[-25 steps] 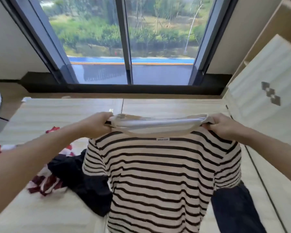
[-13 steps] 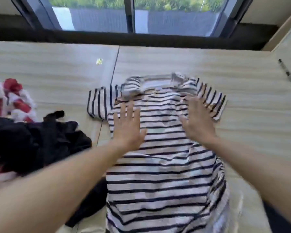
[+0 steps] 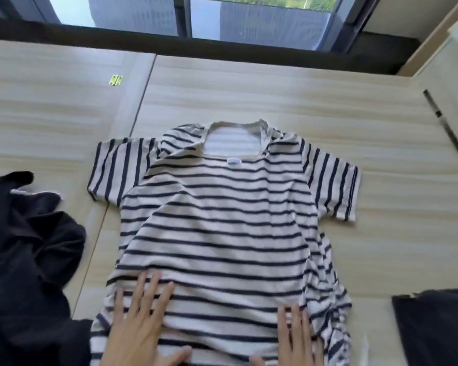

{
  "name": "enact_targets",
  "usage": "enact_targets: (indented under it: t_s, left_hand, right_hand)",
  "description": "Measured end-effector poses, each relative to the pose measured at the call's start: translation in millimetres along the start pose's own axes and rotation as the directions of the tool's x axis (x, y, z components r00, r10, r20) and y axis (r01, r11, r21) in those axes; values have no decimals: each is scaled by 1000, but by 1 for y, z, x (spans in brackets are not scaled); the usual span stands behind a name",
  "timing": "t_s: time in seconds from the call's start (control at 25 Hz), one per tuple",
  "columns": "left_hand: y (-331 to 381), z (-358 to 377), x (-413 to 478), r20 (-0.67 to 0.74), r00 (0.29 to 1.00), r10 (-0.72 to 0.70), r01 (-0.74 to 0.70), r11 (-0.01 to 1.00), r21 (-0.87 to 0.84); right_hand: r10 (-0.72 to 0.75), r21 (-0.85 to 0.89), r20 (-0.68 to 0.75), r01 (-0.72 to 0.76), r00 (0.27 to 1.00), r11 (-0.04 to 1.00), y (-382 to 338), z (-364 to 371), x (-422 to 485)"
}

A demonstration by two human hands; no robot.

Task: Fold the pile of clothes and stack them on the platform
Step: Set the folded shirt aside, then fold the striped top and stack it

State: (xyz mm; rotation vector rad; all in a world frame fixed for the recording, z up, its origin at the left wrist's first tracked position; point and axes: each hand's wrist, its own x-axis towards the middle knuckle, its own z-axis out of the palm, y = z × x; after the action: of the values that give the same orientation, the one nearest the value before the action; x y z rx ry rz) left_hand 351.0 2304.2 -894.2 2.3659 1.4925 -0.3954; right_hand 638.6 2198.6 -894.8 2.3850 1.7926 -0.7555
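Note:
A cream T-shirt with dark navy stripes [image 3: 217, 220] lies spread flat on the light wooden platform [image 3: 275, 96], collar toward the window, both short sleeves out to the sides. Its right hem area is bunched in wrinkles. My left hand [image 3: 140, 326] presses flat on the lower left of the shirt, fingers straight and spread. My right hand [image 3: 296, 336] presses flat on the lower right of the shirt, fingers straight. Neither hand holds any cloth.
A heap of black clothing [image 3: 24, 260] lies on the platform to the left of the shirt. Another dark garment [image 3: 434, 328] lies at the lower right. A small brass hinge [image 3: 115, 80] sits on the platform's left panel. The window sill runs along the far edge.
My hands held the shirt up by the shoulders, then laid it down. Both palms have since slid from the chest down toward the hem, and the shirt now lies flatter.

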Motion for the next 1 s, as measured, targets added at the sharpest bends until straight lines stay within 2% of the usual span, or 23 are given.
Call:
enact_targets:
  t_s: [0.12, 0.2, 0.28, 0.4, 0.48, 0.56, 0.6, 0.64, 0.68, 0.72, 0.76, 0.8, 0.84, 0.92, 1.0]
  left_hand:
    - [21, -21, 39, -125, 992, -28, 19, 997, -74]
    - [41, -33, 78, -187, 981, -47, 30, 995, -95]
    - [56, -31, 107, -205, 975, -89, 75, 995, -73]
    - [66, -20, 117, -236, 956, -176, 169, 984, -51]
    - [66, -16, 117, -261, 948, -180, 172, 984, -54]
    - [65, -16, 117, -271, 946, -178, 167, 984, -63]
    - [65, -16, 118, -270, 947, -172, 161, 985, -60]
    - [66, -17, 119, -264, 950, -167, 158, 986, -55]
    - [66, -17, 119, -261, 951, -166, 158, 986, -51]
    - [66, -17, 119, -259, 951, -167, 160, 986, -50]
    - [65, -17, 119, -257, 951, -171, 164, 985, -48]
    - [65, -18, 119, -254, 952, -172, 167, 985, -44]
    - [65, -18, 120, -250, 953, -173, 167, 985, -43]
    - [65, -18, 120, -248, 953, -171, 165, 985, -44]
    - [65, -18, 120, -246, 955, -167, 160, 986, -48]
  right_hand:
    - [-31, 63, -158, 42, 987, 997, -6, -47, 37]
    - [-38, 61, -245, 54, 969, 997, -6, -97, 100]
    - [7, 43, -314, 7, 949, 999, 8, -134, 169]
    - [121, -92, -104, -131, 987, 987, 57, -162, 246]
    - [215, -148, 1, -212, 977, 966, 103, -164, 259]
    - [231, -138, -44, -235, 972, 962, 139, -165, 253]
    - [230, -112, -144, -247, 963, 963, 151, -166, 247]
    - [263, -63, -259, -288, 929, 956, 162, -166, 243]
    - [357, 27, -332, -370, 873, 929, 168, -166, 239]
    - [500, 145, -334, -481, 799, 865, 171, -166, 238]
    - [634, 257, -275, -580, 723, 773, 171, -165, 238]
    - [707, 318, -230, -634, 669, 705, 168, -164, 240]
    - [723, 337, -236, -643, 650, 688, 165, -164, 242]
    - [681, 326, -320, -598, 659, 732, 155, -166, 251]
    - [664, 371, -345, -553, 664, 746, 143, -174, 257]
